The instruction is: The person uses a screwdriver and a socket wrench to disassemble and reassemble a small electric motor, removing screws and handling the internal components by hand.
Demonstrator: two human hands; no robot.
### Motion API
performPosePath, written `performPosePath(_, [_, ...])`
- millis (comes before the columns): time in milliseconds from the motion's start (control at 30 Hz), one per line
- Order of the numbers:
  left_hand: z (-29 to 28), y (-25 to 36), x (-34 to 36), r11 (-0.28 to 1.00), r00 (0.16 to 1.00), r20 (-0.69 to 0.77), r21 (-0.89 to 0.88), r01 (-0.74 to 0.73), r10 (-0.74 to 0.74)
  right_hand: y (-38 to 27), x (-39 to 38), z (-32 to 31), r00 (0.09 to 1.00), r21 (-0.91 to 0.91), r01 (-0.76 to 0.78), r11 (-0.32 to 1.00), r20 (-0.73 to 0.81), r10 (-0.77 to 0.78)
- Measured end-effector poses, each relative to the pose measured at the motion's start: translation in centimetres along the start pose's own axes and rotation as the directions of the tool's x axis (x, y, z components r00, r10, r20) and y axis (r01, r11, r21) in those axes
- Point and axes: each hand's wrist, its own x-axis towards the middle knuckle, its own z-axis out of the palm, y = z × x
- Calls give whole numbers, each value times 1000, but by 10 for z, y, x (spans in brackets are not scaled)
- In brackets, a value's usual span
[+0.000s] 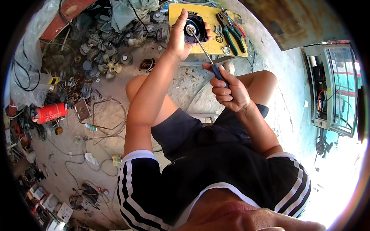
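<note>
My left hand (179,42) grips a black square housing (199,27) with a round metal centre, over a yellow board (208,10). A screwdriver (216,71) slants from my right hand (232,89), which is closed round its dark blue handle, up to the housing's centre, where its tip appears to rest. On the board, right of the housing, lie green-handled pliers (233,38), a red-handled tool (239,30), a small black wheel (219,39) and a metal ring (226,50).
A pile of motor parts and fan blades (110,67), a red cylinder (52,112) and tangled wires cover the left floor. A dark brown panel (296,23) juts in at upper right, above a glass-fronted metal unit (335,88). My knees flank the space below the board.
</note>
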Motion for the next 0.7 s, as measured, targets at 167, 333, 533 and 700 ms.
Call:
performPosePath(167, [4,-1,-6,999,995,96,-24,26,-23,1,-7,-7,994,-220,54,974,-79,-73])
performPosePath(333, [16,0,-14,999,999,52,50,9,-11,6,-6,-6,839,-869,179,462,-110,-532])
performPosePath(533, [17,0,-17,998,999,20,36,-42,42,10,3,-12,670,-993,72,-92,117,-733])
performPosePath(700, [19,-4,-17,992,996,-56,104,-69,75,13,7,-6,797,-980,77,184,-50,-602])
